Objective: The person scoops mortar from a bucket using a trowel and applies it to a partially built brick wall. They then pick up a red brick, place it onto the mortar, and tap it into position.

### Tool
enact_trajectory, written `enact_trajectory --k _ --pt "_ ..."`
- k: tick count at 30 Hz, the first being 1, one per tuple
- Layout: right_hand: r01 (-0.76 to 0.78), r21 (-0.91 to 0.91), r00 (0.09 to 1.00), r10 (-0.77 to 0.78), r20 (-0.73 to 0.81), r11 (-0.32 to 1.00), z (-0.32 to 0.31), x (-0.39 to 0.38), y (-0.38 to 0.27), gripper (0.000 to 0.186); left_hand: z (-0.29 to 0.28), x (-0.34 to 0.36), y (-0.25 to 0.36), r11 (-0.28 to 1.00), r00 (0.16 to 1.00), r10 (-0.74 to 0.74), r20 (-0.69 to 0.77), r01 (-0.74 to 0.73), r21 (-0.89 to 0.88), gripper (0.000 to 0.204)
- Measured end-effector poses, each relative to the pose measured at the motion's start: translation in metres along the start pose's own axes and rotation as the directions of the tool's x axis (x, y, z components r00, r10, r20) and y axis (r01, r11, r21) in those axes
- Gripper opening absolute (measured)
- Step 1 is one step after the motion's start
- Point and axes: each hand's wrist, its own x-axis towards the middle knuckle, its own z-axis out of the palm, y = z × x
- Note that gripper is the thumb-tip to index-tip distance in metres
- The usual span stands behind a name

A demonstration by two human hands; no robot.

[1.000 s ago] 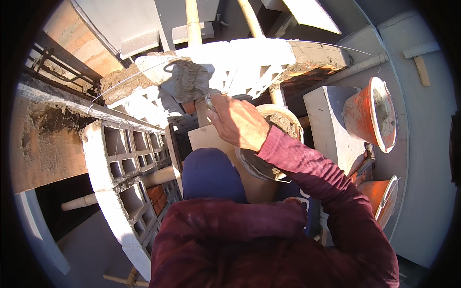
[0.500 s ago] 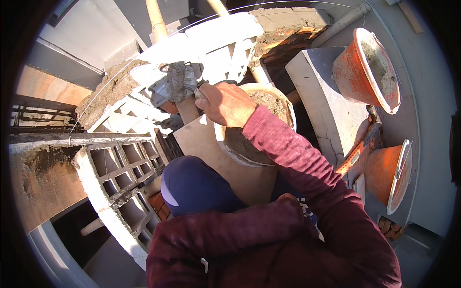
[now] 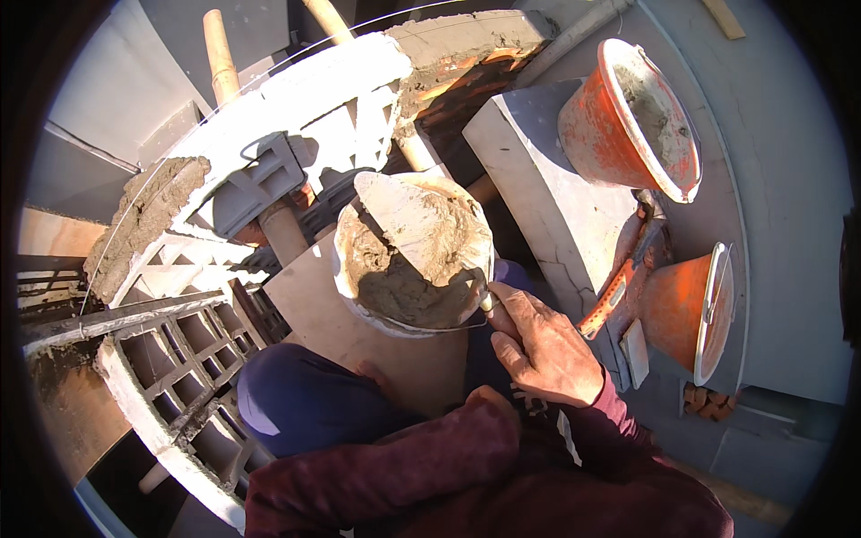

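My right hand (image 3: 543, 345) is wrapped round the handle of a trowel (image 3: 390, 206). The trowel's wide blade, smeared with mortar, reaches into a round pale bucket (image 3: 369, 316) in front of my knees. Wet grey mortar (image 3: 408, 294) fills much of that bucket, and the blade lies tilted across it. Across my lap lies my left forearm; little of my left hand (image 3: 495, 405) shows, and its fingers are hidden.
Ahead curves a wall of pale hollow blocks (image 3: 170, 448), with a mortar patch (image 3: 148, 224) on top and a string along it. To the right are an orange mortar bucket (image 3: 592, 134), another orange bucket (image 3: 677, 309) on its side and an orange-handled tool (image 3: 610, 300).
My right hand has drawn the trowel back from the block wall toward me, into the bucket. The clump of mortar on its blade is gone from above the wall. The view has shifted.
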Motion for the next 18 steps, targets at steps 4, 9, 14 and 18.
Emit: enact_trajectory --k 4,9,14,18 --pt "-0.079 -0.257 0.997 0.081 0.000 0.963 -0.022 -0.039 0.009 0.060 -0.001 -0.002 -0.002 0.986 0.998 -0.007 -0.062 -0.003 -0.165 0.016" --pt "-0.046 -0.593 0.984 0.138 0.110 0.804 0.010 -0.017 0.033 0.056 -0.008 0.013 0.003 0.984 0.907 -0.094 0.410 0.147 -0.101 0.016" --pt "-0.044 -0.499 0.988 0.111 0.104 0.866 0.076 0.020 0.063 0.062 -0.019 0.025 -0.003 0.992 0.894 -0.114 0.434 0.124 0.006 0.020" --pt "-0.071 -0.307 0.970 0.137 0.198 0.949 0.067 0.015 0.060 0.066 -0.026 0.023 -0.011 0.998 0.938 -0.038 0.345 0.053 -0.033 0.019"
